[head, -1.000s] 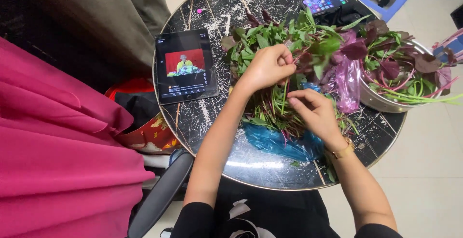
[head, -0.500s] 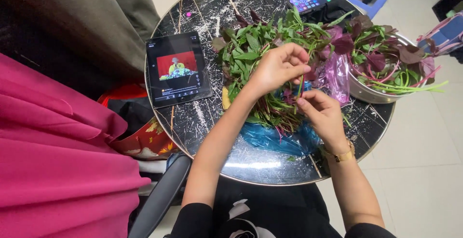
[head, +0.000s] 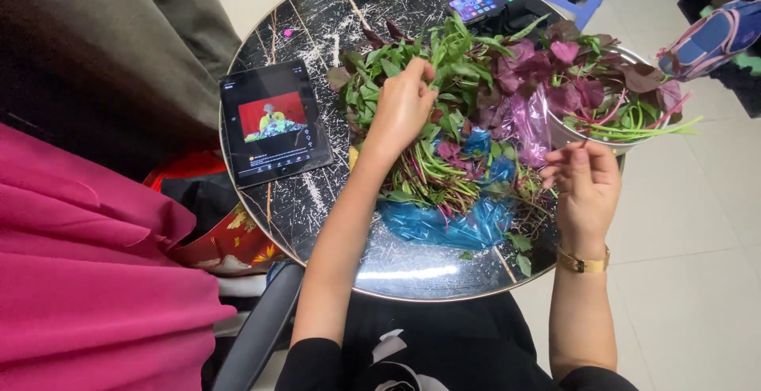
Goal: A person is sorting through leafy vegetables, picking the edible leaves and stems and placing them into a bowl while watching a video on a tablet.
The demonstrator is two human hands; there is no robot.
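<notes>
The left hand [head: 404, 106] is curled down on a big pile of green and purple leafy stalks [head: 432, 114] in the middle of the round dark bench [head: 317, 193], holding some of the leaves. The right hand [head: 588, 185] is at the right edge of the bench, just beside a metal bowl [head: 583, 139] full of picked leaves. Its fingers are pinched close together, but I cannot tell if it holds a stalk. A blue plastic bag [head: 452, 225] lies under the pile. A tablet [head: 273, 122] lies on the left and a phone [head: 485, 1] at the far side
</notes>
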